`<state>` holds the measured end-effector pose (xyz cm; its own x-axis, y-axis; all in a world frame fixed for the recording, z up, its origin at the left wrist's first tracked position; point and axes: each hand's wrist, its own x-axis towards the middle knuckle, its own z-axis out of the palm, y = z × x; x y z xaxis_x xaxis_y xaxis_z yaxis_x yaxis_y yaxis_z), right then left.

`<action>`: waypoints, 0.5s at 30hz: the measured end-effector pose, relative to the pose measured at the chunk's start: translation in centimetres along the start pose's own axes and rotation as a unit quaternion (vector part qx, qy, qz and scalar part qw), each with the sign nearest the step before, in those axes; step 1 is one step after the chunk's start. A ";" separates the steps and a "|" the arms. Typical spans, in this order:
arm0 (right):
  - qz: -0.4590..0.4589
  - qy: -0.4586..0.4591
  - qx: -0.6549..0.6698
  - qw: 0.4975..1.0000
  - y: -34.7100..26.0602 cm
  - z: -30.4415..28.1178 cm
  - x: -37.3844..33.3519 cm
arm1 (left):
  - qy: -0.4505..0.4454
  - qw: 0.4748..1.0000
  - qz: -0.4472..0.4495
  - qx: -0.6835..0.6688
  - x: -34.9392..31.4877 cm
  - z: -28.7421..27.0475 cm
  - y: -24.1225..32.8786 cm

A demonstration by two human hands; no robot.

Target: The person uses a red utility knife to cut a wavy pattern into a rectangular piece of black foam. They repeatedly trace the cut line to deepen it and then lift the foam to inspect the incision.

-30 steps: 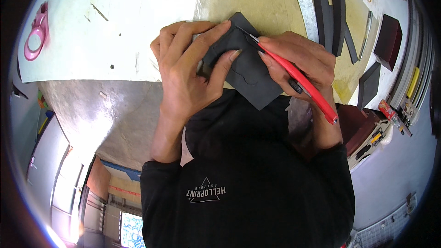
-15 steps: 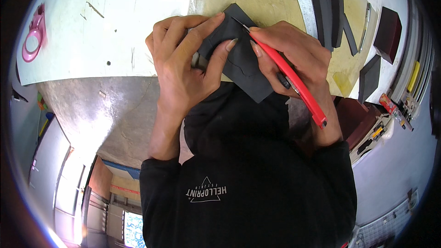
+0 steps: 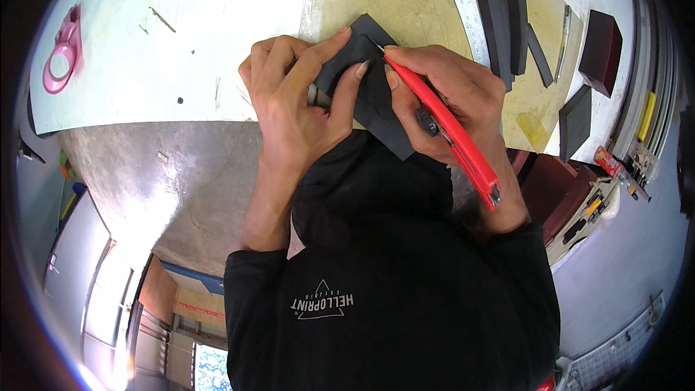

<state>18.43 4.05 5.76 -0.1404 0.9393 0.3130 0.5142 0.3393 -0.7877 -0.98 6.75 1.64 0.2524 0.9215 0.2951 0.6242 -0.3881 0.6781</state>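
Observation:
A black, flat sheet (image 3: 378, 105) lies slanted across the front edge of the table, its near corner over my lap. Its material is hard to tell, and a thin curved line runs across it. My left hand (image 3: 293, 94) holds it by the left side, with thumb and forefinger pressed on top. In my right hand (image 3: 463, 94) is a red box cutter (image 3: 447, 124), its handle end pointing back toward me. The blade tip touches the sheet's upper part, near my left fingertips. Under my left palm, a greyish cylindrical object (image 3: 316, 95) shows only in part.
Right of my hands lie a metal ruler (image 3: 465, 11), black strips (image 3: 514, 18) and a slim pen-like tool (image 3: 562, 43). Beyond are a dark red block (image 3: 601, 51) and a black flat piece (image 3: 575, 123). A pink tape dispenser (image 3: 64, 58) stands far left.
The view has shifted slightly. The box cutter's handle has rolled and swung a little in my right hand, its tip still on the sheet. My left hand keeps its hold.

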 end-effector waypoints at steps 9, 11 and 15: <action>0.105 0.159 0.120 0.974 -3.1 -3.3 -5.0 | -0.065 0.997 0.005 0.034 0.5 -0.7 0.4; 0.137 0.187 0.168 0.958 -2.6 -2.9 -6.2 | -0.110 0.991 0.010 0.079 0.5 -1.3 1.2; 0.156 0.198 0.156 0.955 -2.3 -2.9 -8.2 | -0.101 0.990 -0.066 0.077 -0.5 -2.0 2.6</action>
<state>20.79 -4.61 6.55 0.3419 0.9253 0.1642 0.1925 0.1021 -0.9760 -0.99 5.26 4.64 0.2933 0.9542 0.0593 0.7636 -0.2712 0.5859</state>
